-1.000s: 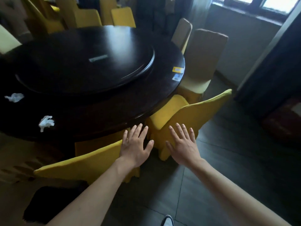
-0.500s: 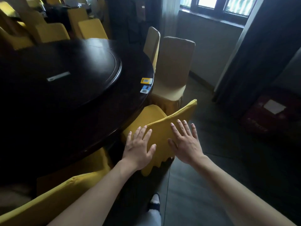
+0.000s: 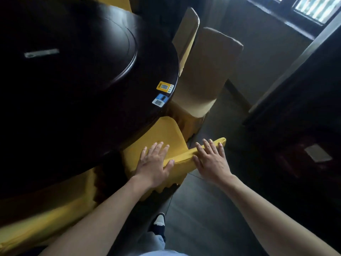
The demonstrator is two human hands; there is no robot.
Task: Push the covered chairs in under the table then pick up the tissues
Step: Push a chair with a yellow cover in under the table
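Note:
A yellow-covered chair (image 3: pixel 166 133) stands at the edge of the dark round table (image 3: pixel 114 111), its seat partly under the tabletop. My left hand (image 3: pixel 154 163) lies flat on the top of its backrest, fingers straight, thumb over the rim. My right hand (image 3: pixel 211 159) presses flat on the right end of the same backrest. Another yellow-covered chair (image 3: pixel 42 224) is at the lower left, close to the table. No tissues are in view.
A beige-covered chair (image 3: pixel 208 71) stands just beyond the yellow one, with another beige chair (image 3: pixel 186 30) behind it. A raised turntable (image 3: pixel 73 43) sits on the table. Dark tiled floor (image 3: pixel 212 209) lies to the right, a curtain (image 3: pixel 304 89) beyond. My shoe (image 3: pixel 159 221) is below.
I have stepped right, away from the first yellow chair. Both hands reached the second chair's backrest and now lie on it. The tissues have left the view.

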